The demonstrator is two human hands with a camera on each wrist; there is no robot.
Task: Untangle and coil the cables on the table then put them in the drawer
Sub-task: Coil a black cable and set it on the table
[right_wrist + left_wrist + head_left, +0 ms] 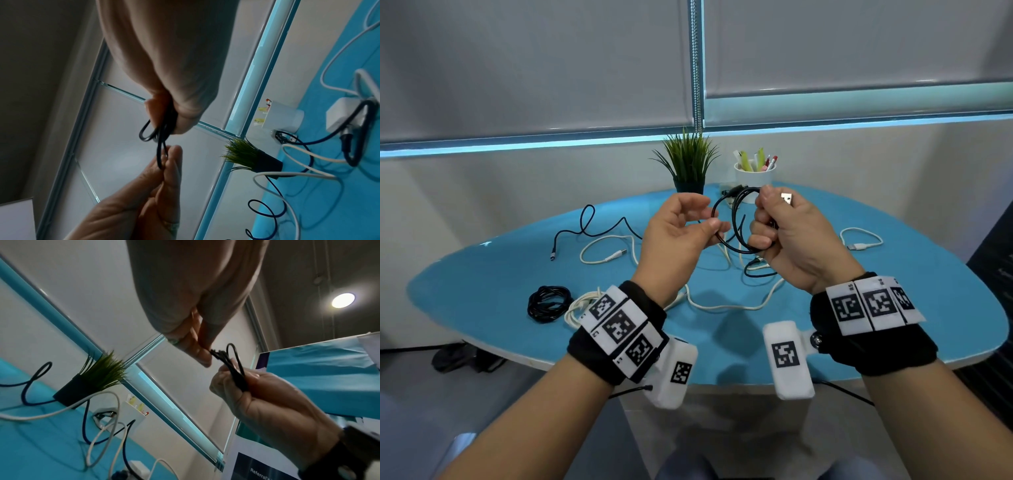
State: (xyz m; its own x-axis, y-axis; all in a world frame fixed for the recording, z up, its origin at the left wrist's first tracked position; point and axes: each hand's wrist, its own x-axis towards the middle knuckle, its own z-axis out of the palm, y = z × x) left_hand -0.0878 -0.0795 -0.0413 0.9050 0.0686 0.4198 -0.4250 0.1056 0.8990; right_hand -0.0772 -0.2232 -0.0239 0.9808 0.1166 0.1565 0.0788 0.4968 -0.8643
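Above the blue table (482, 291), in the head view, the right hand (791, 236) grips a bundle of black cable (736, 222) loops while the left hand (678, 233) pinches one strand at the loop's side. One black coil (548, 303) already lies finished at the table's left edge, with a white coil (578, 308) just beside it. A dark blue cable (585, 226) and white cables (722, 305) lie loose — several left to do, and no drawer shows.

From the left wrist, the left fingertips (202, 356) nip the cable's end against the loops in the right fist (257, 395).

From the right wrist, the right fingers (180, 116) clamp the loops — the left hand (164, 170) pinches a strand below.
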